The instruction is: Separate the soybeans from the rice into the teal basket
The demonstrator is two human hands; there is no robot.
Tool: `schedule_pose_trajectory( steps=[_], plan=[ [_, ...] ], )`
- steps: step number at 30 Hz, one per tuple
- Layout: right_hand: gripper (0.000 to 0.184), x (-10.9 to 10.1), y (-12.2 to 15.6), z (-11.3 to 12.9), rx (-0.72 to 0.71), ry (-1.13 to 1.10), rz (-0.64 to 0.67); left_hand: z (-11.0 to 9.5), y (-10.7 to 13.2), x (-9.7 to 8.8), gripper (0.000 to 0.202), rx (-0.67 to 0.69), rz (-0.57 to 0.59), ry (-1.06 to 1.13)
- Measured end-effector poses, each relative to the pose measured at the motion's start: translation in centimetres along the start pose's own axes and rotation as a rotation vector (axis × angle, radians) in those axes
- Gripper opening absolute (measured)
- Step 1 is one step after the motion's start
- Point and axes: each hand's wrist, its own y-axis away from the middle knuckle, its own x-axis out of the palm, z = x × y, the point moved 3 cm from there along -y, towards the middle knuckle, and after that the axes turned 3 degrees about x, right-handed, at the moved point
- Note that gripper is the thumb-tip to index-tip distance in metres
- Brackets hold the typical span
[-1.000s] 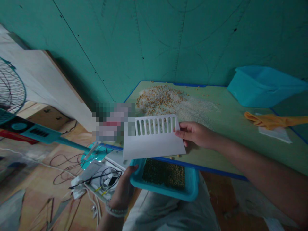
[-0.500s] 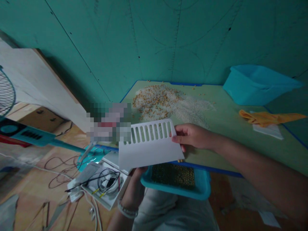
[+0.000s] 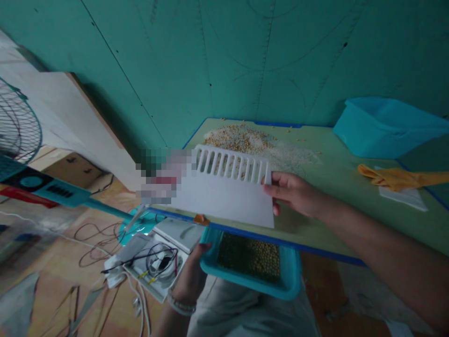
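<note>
Though apart, one scraper point(image 3: 224, 199), one tray point(image 3: 293, 274)

The slotted scraper point(image 3: 224, 196) looks matt white plastic, the tray point(image 3: 284, 285) smooth teal plastic, the cloth point(image 3: 396, 178) soft orange fabric.
</note>
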Motion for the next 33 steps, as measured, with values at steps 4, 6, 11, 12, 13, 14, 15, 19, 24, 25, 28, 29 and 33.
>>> schedule_pose_trajectory(
  steps=[4, 6, 11, 12, 13, 14, 15, 19, 24, 25, 28, 29, 33],
  plan=[
    [0.037, -0.5, -0.4, -0.4, -0.032, -0.019, -0.079, -2.2, 0.0, -2.4, 0.011, 0.027, -0.061, -0.077],
    [0.037, -0.2, -0.4, -0.5, -0.01, 0.001, -0.074, -3.4, 0.1, -3.8, 0.017, 0.055, -0.115, -0.074],
    [0.033, 1.3, -0.4, -0.6, 0.013, 0.008, -0.055, -6.7, 0.8, -6.1, 0.034, 0.21, -0.288, -0.134],
    [0.033, 1.5, -0.4, -0.6, 0.008, 0.005, -0.059, -7.3, 0.9, -6.4, 0.038, 0.223, -0.301, -0.157],
    [0.032, 1.8, -0.5, -0.6, 0.004, 0.0, -0.064, -7.8, 1.0, -6.6, 0.041, 0.227, -0.305, -0.173],
    [0.032, 2.0, -0.5, -0.6, 0.004, -0.003, -0.062, -8.3, 1.0, -6.8, 0.044, 0.228, -0.309, -0.184],
    [0.031, 2.2, -0.6, -0.7, 0.01, -0.005, -0.052, -8.8, 1.0, -7.1, 0.046, 0.236, -0.312, -0.192],
    [0.028, 3.1, -0.8, -1.0, 0.051, 0.003, 0.011, -10.2, 0.9, -7.5, 0.052, 0.248, -0.282, -0.195],
    [0.027, 3.7, -0.3, -0.8, 0.053, 0.008, 0.068, -10.7, 0.7, -7.5, 0.05, 0.207, -0.312, -0.148],
    [0.027, 3.6, -0.2, -0.7, 0.04, 0.012, 0.057, -10.7, 0.7, -7.4, 0.049, 0.207, -0.317, -0.138],
    [0.029, 2.6, 0.0, 0.1, -0.024, 0.027, -0.031, -10.7, 0.5, -7.4, 0.047, 0.217, -0.299, -0.116],
    [0.031, 2.0, 0.1, 0.5, -0.053, 0.025, -0.077, -10.6, 0.5, -7.4, 0.047, 0.221, -0.29, -0.111],
    [0.031, -0.6, 1.4, 2.4, -0.213, 0.007, -0.32, -9.9, 0.8, -7.4, 0.051, 0.224, -0.288, -0.095]
  ],
)
